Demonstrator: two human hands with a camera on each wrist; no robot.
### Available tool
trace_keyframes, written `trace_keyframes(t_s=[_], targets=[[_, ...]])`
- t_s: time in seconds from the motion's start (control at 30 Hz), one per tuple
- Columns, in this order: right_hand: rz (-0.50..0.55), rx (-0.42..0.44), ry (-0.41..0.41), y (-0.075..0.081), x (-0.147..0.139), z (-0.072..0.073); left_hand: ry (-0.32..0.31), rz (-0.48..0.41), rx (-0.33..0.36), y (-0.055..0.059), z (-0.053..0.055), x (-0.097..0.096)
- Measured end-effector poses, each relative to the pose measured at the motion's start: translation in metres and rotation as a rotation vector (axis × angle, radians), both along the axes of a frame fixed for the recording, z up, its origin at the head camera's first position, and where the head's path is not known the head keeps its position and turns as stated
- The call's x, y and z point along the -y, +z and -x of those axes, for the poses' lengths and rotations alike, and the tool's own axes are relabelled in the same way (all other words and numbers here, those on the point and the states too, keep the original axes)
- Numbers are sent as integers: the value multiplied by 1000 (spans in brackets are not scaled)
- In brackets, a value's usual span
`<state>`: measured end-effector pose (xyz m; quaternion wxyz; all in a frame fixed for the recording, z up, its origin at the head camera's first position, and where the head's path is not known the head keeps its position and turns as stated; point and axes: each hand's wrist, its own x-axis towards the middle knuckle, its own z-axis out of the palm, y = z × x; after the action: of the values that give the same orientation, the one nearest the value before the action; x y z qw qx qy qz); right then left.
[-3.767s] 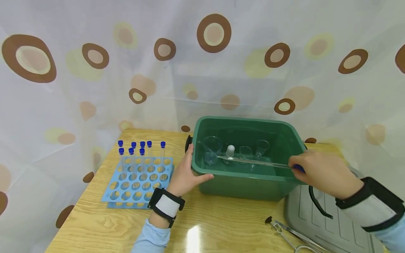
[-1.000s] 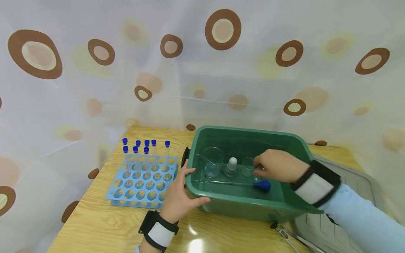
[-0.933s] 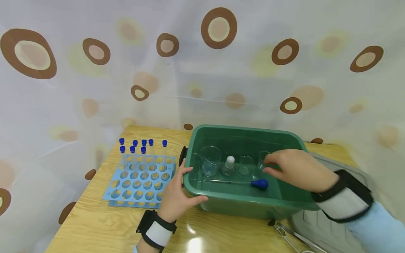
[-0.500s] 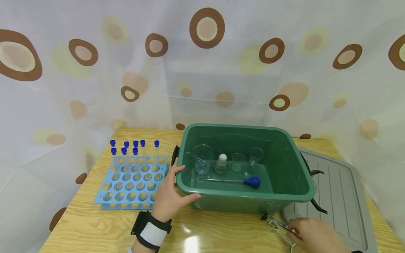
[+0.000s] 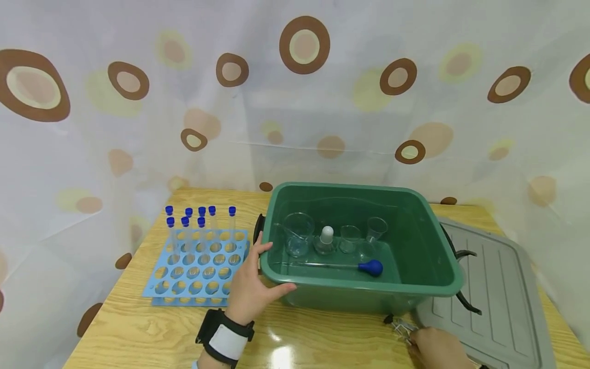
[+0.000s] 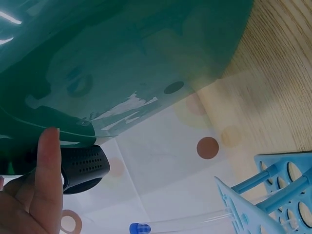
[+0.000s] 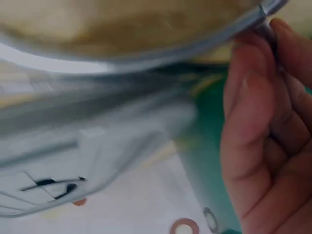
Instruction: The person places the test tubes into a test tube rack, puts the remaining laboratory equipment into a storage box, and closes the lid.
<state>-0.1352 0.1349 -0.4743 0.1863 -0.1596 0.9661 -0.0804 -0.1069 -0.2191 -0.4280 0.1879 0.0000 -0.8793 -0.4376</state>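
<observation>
My left hand (image 5: pixel 252 284) spans the front left corner of the green bin (image 5: pixel 341 300), fingers extended along its side and thumb along its front. In the left wrist view a straight finger (image 6: pixel 49 170) lies by the black handle (image 6: pixel 85 168). My right hand (image 5: pixel 438 346), low at the right, pinches the rod of a metal ring clamp (image 5: pixel 401 329) with a black knob. The clamp's ring (image 7: pixel 141 62) curves large across the right wrist view. In the bin are a beaker (image 5: pixel 297 246), a white-capped spirit lamp (image 5: pixel 326 237), a smaller beaker (image 5: pixel 349 238), a glass funnel (image 5: pixel 377 228) and a blue-bulbed dropper (image 5: pixel 370 267).
A light blue rack (image 5: pixel 159 291) with several blue-capped test tubes (image 5: pixel 201 236) stands left of the bin. The grey lid (image 5: pixel 498 292) lies flat on the wooden table (image 5: pixel 332 338) at the right. A patterned curtain (image 5: pixel 345 113) hangs behind.
The right hand has set the blue-bulbed dropper down in the bin, left the bin and come forward to the metal ring clamp, now in its fingers. The left hand stays at the bin's corner.
</observation>
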Motion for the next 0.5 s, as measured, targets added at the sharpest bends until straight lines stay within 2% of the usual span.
trace_keyframes(t_s=[0.07,0.13,0.37,0.5], targets=[[20,-5,19,6,2,-2,0,2,2,0,0,0],[63,-11,74,15,2,-5,2,3,6,0,0,0],[232,-67,421,56,2,-11,8,12,1,1,-1,0],[229,-93,482,86,7,-14,9,14,-4,0,-1,-1]])
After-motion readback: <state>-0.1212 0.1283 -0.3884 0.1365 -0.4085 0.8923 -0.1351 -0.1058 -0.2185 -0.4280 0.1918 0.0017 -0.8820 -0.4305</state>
